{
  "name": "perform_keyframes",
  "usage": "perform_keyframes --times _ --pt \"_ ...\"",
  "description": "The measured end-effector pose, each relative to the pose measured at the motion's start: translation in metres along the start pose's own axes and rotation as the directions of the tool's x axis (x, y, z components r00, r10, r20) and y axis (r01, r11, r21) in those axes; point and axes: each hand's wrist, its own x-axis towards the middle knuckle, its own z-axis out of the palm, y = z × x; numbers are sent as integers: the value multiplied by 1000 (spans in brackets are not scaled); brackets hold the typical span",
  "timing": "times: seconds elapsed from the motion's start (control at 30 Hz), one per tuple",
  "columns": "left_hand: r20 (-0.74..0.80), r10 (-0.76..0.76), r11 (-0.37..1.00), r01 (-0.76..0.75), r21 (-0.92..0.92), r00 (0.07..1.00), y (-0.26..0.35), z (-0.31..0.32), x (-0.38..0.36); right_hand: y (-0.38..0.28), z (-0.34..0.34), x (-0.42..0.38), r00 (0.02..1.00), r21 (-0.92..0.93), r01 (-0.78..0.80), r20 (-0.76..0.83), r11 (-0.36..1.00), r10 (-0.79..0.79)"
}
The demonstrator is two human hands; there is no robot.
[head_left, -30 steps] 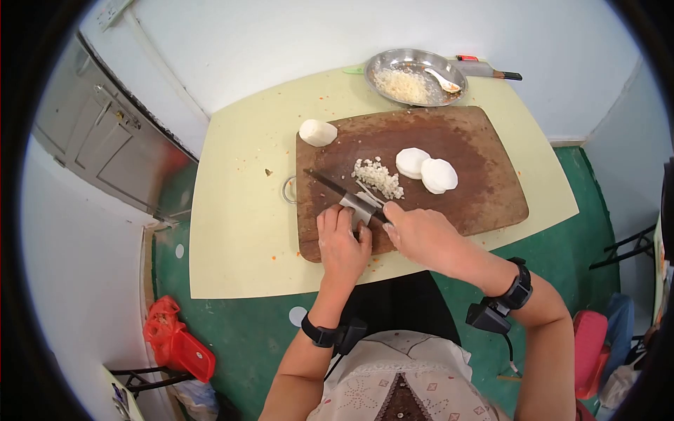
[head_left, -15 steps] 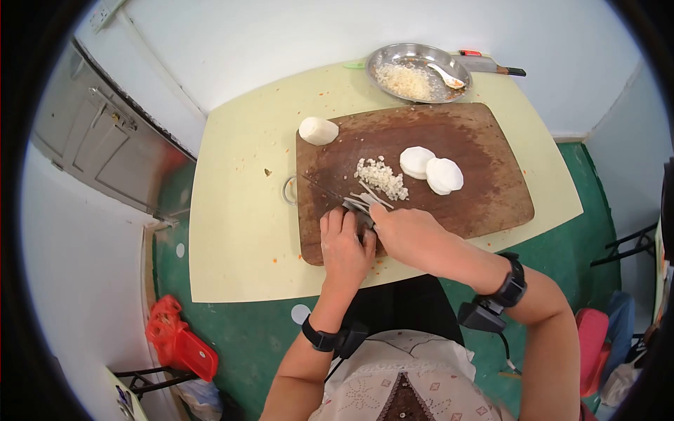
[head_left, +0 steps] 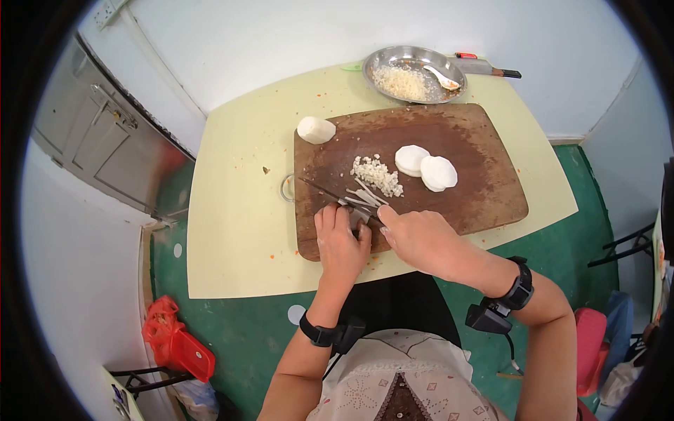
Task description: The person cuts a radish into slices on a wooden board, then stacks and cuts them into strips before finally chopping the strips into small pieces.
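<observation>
My right hand [head_left: 425,242] is wrapped around the handle of a knife [head_left: 321,191], whose dark blade points up and left over the wooden cutting board [head_left: 484,151]. Curled fingers of my left hand [head_left: 341,242] press a pale vegetable piece [head_left: 356,218] against the board, close beside the blade. Thin white strips [head_left: 368,194] lie just past the knife. Beyond them is a heap of small white dice [head_left: 377,175]. Two stacks of round white slices [head_left: 439,173] overlap to the right. A peeled white root chunk [head_left: 316,130] rests at the board's far left corner.
At the table's back stands a steel dish [head_left: 371,74] with chopped pale bits [head_left: 401,83] and a white spoon [head_left: 442,78]. A cleaver [head_left: 479,67] lies beside it. The board's metal ring [head_left: 286,188] sticks out left. Orange crumbs dot the yellow table [head_left: 239,231].
The knife has lifted and tilted slightly, so more of its blade shows, and my right hand has shifted a little right. My left hand stays on the vegetable piece. The whole view has shifted slightly.
</observation>
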Motion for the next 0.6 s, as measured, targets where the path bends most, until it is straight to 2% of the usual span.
perform_keyframes --times 0.3,0.37,0.47,0.6 --pt "75 -47 999 46 21 996 0 -2 0 -4 14 20 1000 37 24 17 999 -25" --pt "23 -16 1000 16 6 1000 1 -1 1 -1 18 29 999 14 34 -21 999 -33" --pt "-44 -21 1000 21 -13 999 0 -1 -1 11 10 35 1000 111 -8 -28 994 11" --pt "-87 1 1000 -2 -17 996 -1 1 -2 1 -5 18 999 48 -54 -6 997 54"
